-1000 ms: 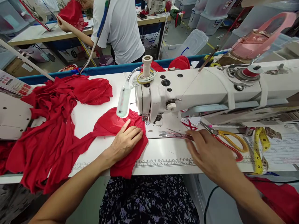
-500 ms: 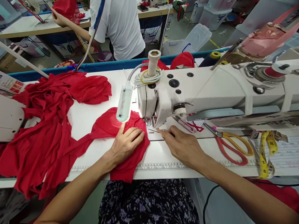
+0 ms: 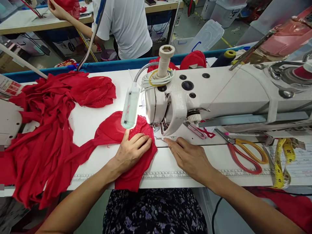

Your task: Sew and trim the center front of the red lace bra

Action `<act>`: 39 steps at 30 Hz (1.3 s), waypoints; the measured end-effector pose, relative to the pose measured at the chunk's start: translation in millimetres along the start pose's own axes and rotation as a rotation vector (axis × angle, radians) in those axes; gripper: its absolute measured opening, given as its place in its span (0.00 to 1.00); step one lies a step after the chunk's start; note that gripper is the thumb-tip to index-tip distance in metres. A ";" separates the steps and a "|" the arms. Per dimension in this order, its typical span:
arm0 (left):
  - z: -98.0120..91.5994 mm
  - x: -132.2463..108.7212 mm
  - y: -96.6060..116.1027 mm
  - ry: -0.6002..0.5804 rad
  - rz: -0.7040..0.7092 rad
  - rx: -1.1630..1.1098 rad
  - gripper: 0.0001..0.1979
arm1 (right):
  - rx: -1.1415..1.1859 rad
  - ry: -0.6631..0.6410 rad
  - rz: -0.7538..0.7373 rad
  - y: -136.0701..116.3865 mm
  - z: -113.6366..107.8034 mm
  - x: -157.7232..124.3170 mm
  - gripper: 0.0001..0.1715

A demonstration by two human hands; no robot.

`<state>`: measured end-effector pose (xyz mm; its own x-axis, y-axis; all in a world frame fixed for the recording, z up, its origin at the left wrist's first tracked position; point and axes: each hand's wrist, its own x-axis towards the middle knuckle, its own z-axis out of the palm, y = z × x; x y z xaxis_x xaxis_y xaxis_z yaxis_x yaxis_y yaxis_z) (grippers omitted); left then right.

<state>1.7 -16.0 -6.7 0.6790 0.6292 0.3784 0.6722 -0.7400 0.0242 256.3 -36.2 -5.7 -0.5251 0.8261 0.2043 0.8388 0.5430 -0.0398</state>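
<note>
Where left hand (image 3: 133, 150) rests, red fabric (image 3: 143, 162)

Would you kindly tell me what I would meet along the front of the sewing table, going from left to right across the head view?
Heap of red fabric, left hand, right hand, scissors, yellow tape measure.

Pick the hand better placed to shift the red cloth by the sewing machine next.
Probably the left hand: it rests on the red cloth. The right hand is off that cloth and seems to hold a thin metal tool.
</note>
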 end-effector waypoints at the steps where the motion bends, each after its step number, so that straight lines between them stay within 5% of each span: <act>1: 0.3 -0.3 0.0 -0.002 -0.005 -0.006 0.15 | 0.000 -0.005 0.004 -0.1 0.0 -0.5 0.21; 39: -2.2 2.6 0.7 -0.016 0.003 0.022 0.14 | 0.013 -0.025 -0.016 -10.1 -2.0 -1.1 0.23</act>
<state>3.2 -15.4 -3.8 0.6855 0.6307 0.3637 0.6763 -0.7367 0.0027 248.7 -42.8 -3.5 -0.5421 0.8207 0.1803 0.8284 0.5580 -0.0495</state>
